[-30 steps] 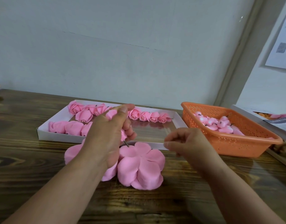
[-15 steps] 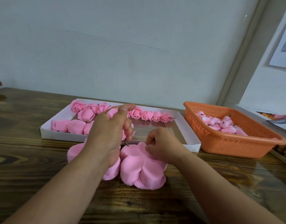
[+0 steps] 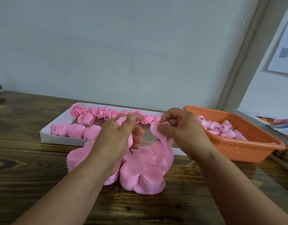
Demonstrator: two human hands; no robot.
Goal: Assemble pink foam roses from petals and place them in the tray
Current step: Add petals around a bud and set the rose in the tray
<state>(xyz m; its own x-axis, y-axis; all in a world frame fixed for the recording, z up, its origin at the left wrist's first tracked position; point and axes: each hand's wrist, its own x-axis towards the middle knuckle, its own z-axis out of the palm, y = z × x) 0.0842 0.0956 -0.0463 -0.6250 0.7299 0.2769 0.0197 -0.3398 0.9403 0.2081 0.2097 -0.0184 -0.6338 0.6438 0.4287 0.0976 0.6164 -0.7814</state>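
Note:
My left hand (image 3: 117, 135) grips a pink foam rose bud (image 3: 121, 121) with a short dark stem poking out below the fingers. My right hand (image 3: 177, 127) pinches a pink petal sheet (image 3: 162, 148) by its top edge and holds it lifted beside the bud. Two stacks of flower-shaped pink petals (image 3: 140, 174) lie on the wooden table under both hands. Behind them, the white tray (image 3: 45, 135) holds several finished pink roses (image 3: 84, 118) along its back and left side.
An orange perforated basket (image 3: 254, 146) with several small pink buds stands at the right. Papers lie on a ledge at the far right (image 3: 280, 125). A pale wall rises close behind the tray. The wooden table (image 3: 26, 168) stretches left and toward me.
My right hand reached down to the right petal stack, pinched the top petal sheet and raised it up beside the bud. My left hand has kept its grip on the bud.

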